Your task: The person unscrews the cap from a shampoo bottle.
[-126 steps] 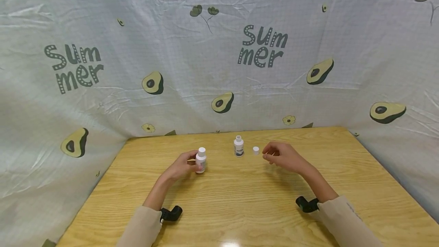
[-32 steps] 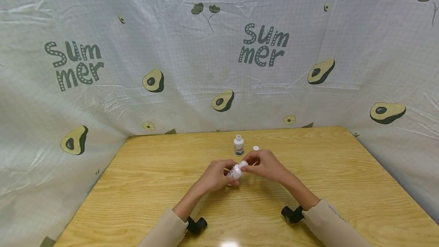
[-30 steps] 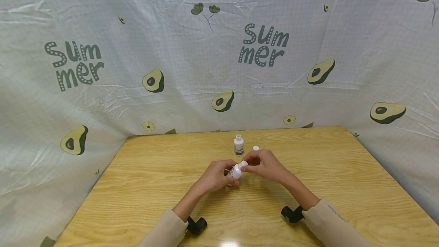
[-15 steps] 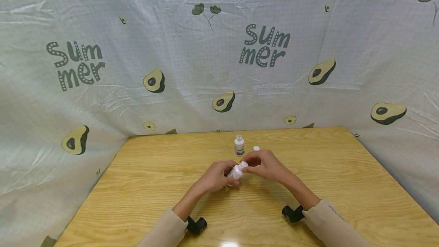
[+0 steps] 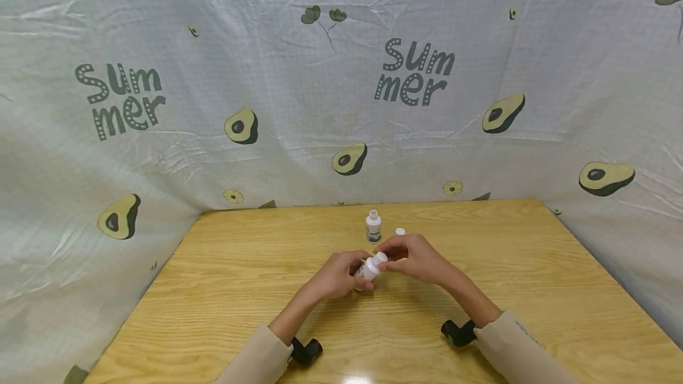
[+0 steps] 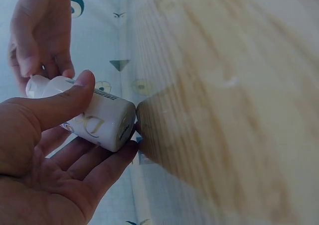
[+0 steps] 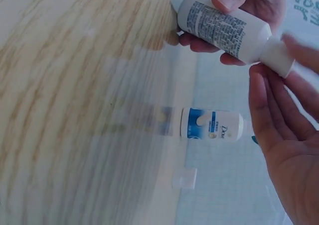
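Note:
My left hand point(image 5: 337, 276) grips a small white bottle point(image 5: 368, 270) around its body, thumb on one side and fingers on the other. The bottle leans with its neck toward the right, its base close over the table in the left wrist view. At its top sits a white screw cap point(image 7: 277, 57), which my right hand point(image 5: 416, 258) pinches between thumb and fingers; the thumb is blurred in the right wrist view. Behind the hands stands a second bottle point(image 5: 373, 230), uncapped and upright, with a blue and white label. A loose white cap point(image 5: 400, 231) lies to its right, partly hidden by my right hand.
The wooden table point(image 5: 240, 289) reaches back to a pale cloth point(image 5: 299, 88) printed with avocados and lettering, which also hangs at both sides. A black wrist camera point(image 5: 306, 351) sits at my left sleeve, another black camera point(image 5: 458, 333) at my right.
Since the earliest frame, my left hand has carried the bottle rightward and tilted it. My right hand has come left from beside the loose cap onto the held bottle's cap. Recently, hardly any movement.

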The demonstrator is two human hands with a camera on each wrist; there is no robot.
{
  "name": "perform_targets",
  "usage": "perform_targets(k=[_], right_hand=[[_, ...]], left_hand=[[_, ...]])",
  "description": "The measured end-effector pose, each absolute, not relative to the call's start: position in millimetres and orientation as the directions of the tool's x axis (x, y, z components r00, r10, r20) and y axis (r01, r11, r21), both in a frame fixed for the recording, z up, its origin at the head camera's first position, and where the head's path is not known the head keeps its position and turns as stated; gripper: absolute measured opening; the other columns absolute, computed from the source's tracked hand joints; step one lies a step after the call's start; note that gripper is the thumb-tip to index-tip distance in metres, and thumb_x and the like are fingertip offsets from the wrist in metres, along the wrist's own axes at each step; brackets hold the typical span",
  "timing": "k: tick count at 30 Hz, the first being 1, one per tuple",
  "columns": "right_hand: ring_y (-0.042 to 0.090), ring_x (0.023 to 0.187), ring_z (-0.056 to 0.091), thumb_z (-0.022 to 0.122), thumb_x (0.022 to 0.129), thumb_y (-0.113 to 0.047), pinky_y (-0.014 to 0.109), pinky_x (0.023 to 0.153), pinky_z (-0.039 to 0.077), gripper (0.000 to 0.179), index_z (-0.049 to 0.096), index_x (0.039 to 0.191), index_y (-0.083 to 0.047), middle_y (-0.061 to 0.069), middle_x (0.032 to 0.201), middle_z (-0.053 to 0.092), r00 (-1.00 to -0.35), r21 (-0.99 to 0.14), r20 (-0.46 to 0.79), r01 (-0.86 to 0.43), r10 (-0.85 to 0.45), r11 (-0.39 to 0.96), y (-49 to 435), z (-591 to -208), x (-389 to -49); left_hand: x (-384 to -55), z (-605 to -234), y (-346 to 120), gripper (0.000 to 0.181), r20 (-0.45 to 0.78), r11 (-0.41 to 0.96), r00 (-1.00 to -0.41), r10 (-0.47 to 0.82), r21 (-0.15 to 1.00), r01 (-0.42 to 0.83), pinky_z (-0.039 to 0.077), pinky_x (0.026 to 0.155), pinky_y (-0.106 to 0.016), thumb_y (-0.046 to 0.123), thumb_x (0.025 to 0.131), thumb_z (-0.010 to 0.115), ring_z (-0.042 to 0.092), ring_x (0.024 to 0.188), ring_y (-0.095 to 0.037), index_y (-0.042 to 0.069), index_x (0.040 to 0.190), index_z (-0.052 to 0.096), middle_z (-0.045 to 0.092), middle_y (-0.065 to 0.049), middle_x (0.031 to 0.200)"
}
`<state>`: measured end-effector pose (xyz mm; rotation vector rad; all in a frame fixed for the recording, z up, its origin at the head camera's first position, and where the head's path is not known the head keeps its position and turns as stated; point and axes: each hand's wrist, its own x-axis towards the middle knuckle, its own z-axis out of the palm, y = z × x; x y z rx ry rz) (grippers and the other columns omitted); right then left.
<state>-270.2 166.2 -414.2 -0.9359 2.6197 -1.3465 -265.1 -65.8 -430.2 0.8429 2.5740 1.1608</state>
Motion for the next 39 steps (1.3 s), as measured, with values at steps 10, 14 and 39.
perform_targets(k=[10, 14, 39], right_hand=[[0.014, 0.076, 0.065, 0.072, 0.099, -0.029, 0.026, 0.067, 0.053, 0.021, 0.077, 0.102, -0.009, 0.006, 0.089, 0.074, -0.863, -0.78, 0.175, -0.415, -0.473, 0.468, 164.9, -414.7, -267.7], [0.012, 0.075, 0.066, 0.072, 0.099, -0.027, 0.025, 0.066, 0.054, 0.02, 0.078, 0.103, -0.009, 0.006, 0.09, 0.076, -0.846, -0.76, 0.195, -0.45, -0.496, 0.469, 165.6, -413.0, -268.0], [0.007, 0.08, 0.064, 0.082, 0.09, -0.03, 0.023, 0.072, 0.056, 0.024, 0.073, 0.098, -0.009, 0.001, 0.09, 0.071, -0.841, -0.727, 0.206, -0.473, -0.5, 0.497, 164.9, -415.8, -270.9]], left_hand=[[-264.2, -432.0, -65.5, 0.032, 0.025, 0.541, -0.823, 0.568, 0.741, 0.397, 0.05, 0.078, -0.032, 0.013, 0.089, 0.081, 0.063, 0.085, -0.012, 0.012, 0.12, 0.07, 0.076, -0.004, 0.101], [-264.2, -431.8, -65.8, 0.033, 0.026, 0.546, -0.822, 0.569, 0.735, 0.401, 0.05, 0.079, -0.033, 0.014, 0.089, 0.081, 0.063, 0.087, -0.012, 0.013, 0.121, 0.07, 0.075, -0.003, 0.103], [-264.9, -429.9, -66.4, 0.033, 0.043, 0.535, -0.816, 0.576, 0.735, 0.416, 0.049, 0.073, -0.027, 0.013, 0.089, 0.082, 0.062, 0.083, -0.011, 0.01, 0.12, 0.07, 0.075, -0.004, 0.1]])
